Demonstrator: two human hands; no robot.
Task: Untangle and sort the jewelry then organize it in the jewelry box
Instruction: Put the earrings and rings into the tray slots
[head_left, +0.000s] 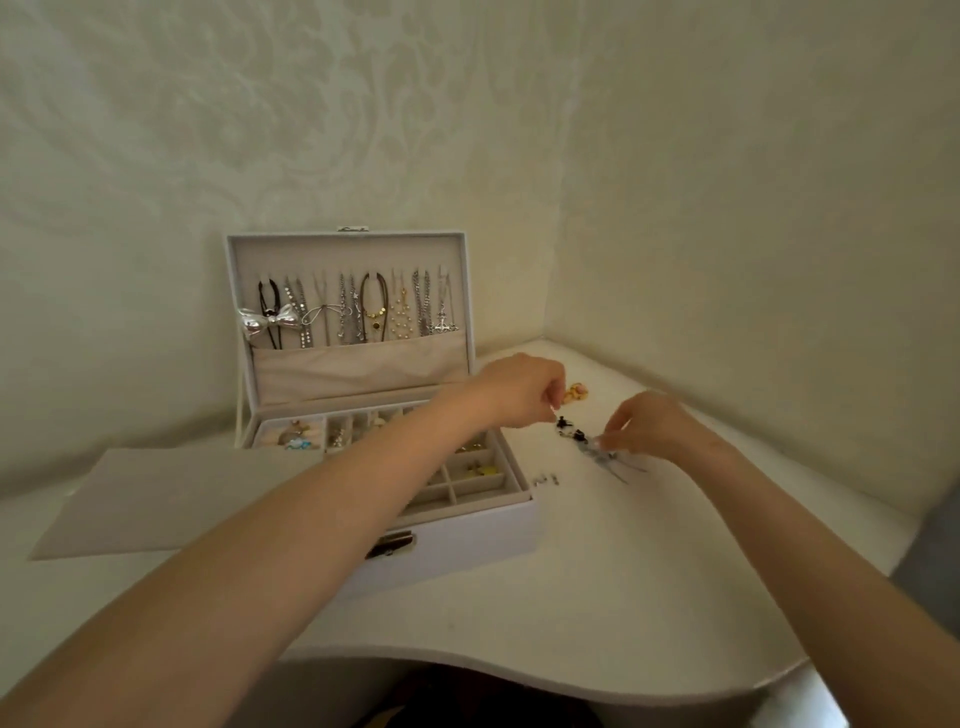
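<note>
The white jewelry box (467, 545) stands open on the table, with several necklaces (358, 309) hanging inside its lid and small pieces in its tray compartments. Right of the box, a tangled black-and-silver jewelry piece (584, 441) is stretched between both hands just above the table. My left hand (524, 389) reaches across the box and pinches its upper end. My right hand (649, 426) pinches its lower end, where thin strands trail onto the table.
A small gold piece (574, 392) lies behind the hands near the wall corner. Tiny silver earrings (548, 478) lie beside the box's right side. A flat white sheet (145, 499) lies left of the box. The table's curved front edge (571, 680) is close to me.
</note>
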